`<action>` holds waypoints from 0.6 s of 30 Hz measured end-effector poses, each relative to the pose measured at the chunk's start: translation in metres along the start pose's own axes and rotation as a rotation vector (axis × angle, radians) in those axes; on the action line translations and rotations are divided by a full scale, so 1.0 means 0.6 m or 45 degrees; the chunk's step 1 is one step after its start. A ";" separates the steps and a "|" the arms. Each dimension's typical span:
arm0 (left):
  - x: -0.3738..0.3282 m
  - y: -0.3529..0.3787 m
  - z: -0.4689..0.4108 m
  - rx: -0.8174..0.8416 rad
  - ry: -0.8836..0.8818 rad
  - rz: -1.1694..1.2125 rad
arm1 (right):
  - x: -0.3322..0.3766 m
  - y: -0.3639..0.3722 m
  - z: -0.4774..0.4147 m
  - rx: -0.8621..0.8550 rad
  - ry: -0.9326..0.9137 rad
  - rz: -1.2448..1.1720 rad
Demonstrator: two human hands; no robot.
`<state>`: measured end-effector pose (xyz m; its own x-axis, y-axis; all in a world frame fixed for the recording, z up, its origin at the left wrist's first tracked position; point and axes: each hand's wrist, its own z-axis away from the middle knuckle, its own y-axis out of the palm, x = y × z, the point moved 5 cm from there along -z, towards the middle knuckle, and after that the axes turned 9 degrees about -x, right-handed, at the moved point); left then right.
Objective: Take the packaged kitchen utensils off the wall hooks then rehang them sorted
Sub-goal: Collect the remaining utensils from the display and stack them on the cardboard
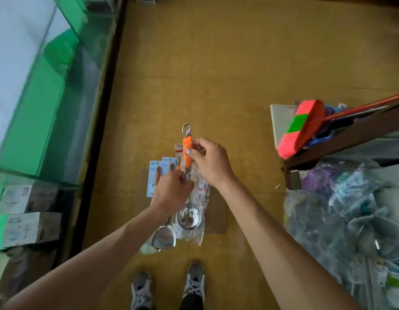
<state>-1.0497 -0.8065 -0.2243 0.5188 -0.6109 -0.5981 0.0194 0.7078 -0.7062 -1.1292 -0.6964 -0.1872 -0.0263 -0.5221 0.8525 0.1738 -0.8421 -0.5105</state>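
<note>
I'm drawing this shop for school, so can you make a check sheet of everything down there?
Surface: tan floor, seen from above.
Job's things: orange utensil in clear wrap, strainers and carded utensils, seemingly one bundle held above the floor; no hooks in view.
Clutter: bagged goods heaped at the right; broom lying over a shelf edge.
Grips: left hand grips the bundle above the strainers; right hand pinches the orange utensil's wrap.
Cables: nothing seen.
Surroundings: green glass case at the left; shoes at the bottom.
</note>
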 end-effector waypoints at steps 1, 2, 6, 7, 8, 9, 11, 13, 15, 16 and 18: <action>0.013 0.019 -0.013 0.018 -0.015 0.000 | -0.023 0.015 -0.011 0.013 0.021 0.014; 0.028 0.041 -0.027 0.040 -0.030 0.001 | -0.050 0.030 -0.022 0.025 0.048 0.026; 0.083 0.132 -0.078 0.082 -0.071 -0.002 | -0.163 0.085 -0.065 0.061 0.151 0.071; 0.098 0.154 -0.090 0.084 -0.086 0.008 | -0.191 0.100 -0.074 0.060 0.178 0.073; 0.114 0.175 -0.101 0.093 -0.101 0.017 | -0.218 0.116 -0.081 0.058 0.198 0.075; 0.132 0.196 -0.112 0.109 -0.119 0.029 | -0.245 0.131 -0.086 0.063 0.216 0.085; 0.165 0.234 -0.131 0.149 -0.152 0.045 | -0.290 0.161 -0.092 0.086 0.248 0.120; 0.195 0.264 -0.147 0.185 -0.164 0.043 | -0.330 0.188 -0.098 0.101 0.275 0.141; 0.222 0.285 -0.161 0.213 -0.185 0.044 | -0.364 0.215 -0.104 0.113 0.309 0.157; 0.235 0.293 -0.168 0.223 -0.198 0.045 | -0.378 0.228 -0.107 0.114 0.325 0.162; 0.256 0.308 -0.180 0.250 -0.226 0.045 | -0.403 0.250 -0.115 0.108 0.363 0.172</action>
<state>-1.0588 -0.8081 -0.4877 0.6634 -0.5254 -0.5328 0.1552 0.7931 -0.5889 -1.1648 -0.7057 -0.4779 -0.2703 -0.6551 0.7055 0.2757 -0.7548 -0.5952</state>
